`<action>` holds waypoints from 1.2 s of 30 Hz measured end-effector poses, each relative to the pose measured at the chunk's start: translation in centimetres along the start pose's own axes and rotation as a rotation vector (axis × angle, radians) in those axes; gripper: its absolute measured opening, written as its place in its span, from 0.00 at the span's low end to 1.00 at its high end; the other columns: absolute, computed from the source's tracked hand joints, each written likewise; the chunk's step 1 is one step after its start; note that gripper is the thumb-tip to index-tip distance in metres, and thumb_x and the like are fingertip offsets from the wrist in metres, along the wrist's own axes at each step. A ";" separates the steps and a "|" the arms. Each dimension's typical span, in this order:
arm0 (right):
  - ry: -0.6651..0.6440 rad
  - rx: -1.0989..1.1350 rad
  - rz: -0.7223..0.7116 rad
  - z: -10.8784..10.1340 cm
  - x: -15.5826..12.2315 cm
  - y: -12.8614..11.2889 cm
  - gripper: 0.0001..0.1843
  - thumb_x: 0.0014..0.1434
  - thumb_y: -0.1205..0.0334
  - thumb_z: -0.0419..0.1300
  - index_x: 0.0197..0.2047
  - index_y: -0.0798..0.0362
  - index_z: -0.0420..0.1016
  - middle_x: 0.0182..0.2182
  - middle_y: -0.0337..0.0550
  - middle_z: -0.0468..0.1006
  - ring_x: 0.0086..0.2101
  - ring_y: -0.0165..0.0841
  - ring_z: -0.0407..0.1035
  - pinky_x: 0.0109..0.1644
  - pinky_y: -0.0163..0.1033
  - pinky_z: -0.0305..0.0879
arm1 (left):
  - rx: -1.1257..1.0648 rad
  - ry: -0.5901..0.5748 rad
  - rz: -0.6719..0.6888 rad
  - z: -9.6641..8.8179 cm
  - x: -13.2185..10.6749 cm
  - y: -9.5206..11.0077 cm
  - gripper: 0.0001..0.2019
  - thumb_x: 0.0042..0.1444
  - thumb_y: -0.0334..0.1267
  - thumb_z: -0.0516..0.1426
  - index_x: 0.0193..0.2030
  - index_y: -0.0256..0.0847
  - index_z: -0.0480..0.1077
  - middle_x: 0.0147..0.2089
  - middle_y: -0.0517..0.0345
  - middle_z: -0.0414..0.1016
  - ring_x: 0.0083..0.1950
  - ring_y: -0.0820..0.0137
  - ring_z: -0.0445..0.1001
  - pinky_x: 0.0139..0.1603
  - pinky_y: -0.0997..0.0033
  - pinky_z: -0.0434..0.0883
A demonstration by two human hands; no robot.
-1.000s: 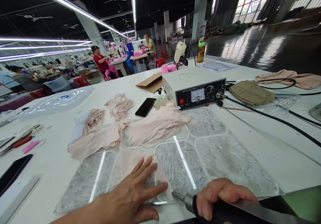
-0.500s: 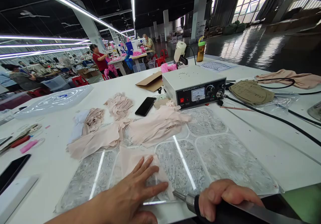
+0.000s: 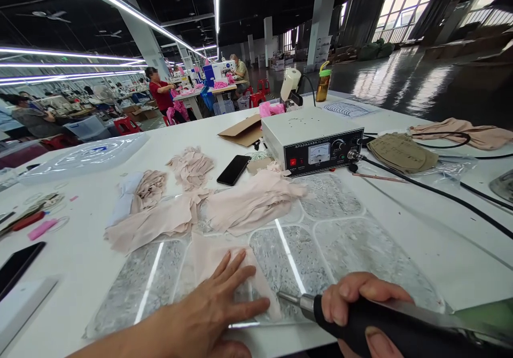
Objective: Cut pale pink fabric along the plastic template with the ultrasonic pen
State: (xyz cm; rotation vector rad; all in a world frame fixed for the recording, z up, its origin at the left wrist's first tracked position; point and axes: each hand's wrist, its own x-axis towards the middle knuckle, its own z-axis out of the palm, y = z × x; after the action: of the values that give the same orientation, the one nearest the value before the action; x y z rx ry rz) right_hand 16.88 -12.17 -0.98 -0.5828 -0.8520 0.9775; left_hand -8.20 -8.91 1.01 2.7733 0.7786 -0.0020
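Observation:
My left hand [image 3: 218, 307] lies with fingers spread on a thin beige fabric piece [image 3: 216, 256], pressing it against a clear, scratched cutting template sheet [image 3: 360, 246]. In my right hand [image 3: 364, 299] is a black ultrasonic cutter [image 3: 356, 318] with a slim metal tip. That tip points left and sits close to the fabric's right edge, just beyond my left index finger; whether it touches the cloth I cannot tell. Beyond my left hand lie a stack of beige fabric pieces [image 3: 252, 203] and another strip stack [image 3: 156, 222].
A control box [image 3: 320, 149] with a dial stands at the back, its black cable [image 3: 433, 189] running right. A phone [image 3: 233, 170], cardboard [image 3: 240, 131], a bottle [image 3: 323, 83] and khaki pieces [image 3: 402, 152] lie around. People sew in the background.
My right hand has raised the cutter slightly and moved its tip forward along the fabric's right edge. My left hand stays almost in place on the fabric.

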 end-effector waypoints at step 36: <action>-0.025 0.025 0.053 0.4 1.1 1.9 0.06 0.59 0.59 0.57 0.41 0.46 0.70 0.32 0.38 0.67 0.25 0.29 0.67 0.29 0.42 0.71 | -0.092 -0.029 0.031 -0.1 -0.2 -0.3 0.35 0.60 0.52 0.59 0.70 0.48 0.53 0.72 0.45 0.52 0.73 0.41 0.38 0.67 0.31 0.38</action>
State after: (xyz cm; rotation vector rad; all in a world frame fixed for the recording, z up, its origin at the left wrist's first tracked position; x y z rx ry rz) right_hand 16.01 -10.32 -1.78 -0.5756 -0.8488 1.0434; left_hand -8.51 -8.74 1.05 2.6922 0.7100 -0.0009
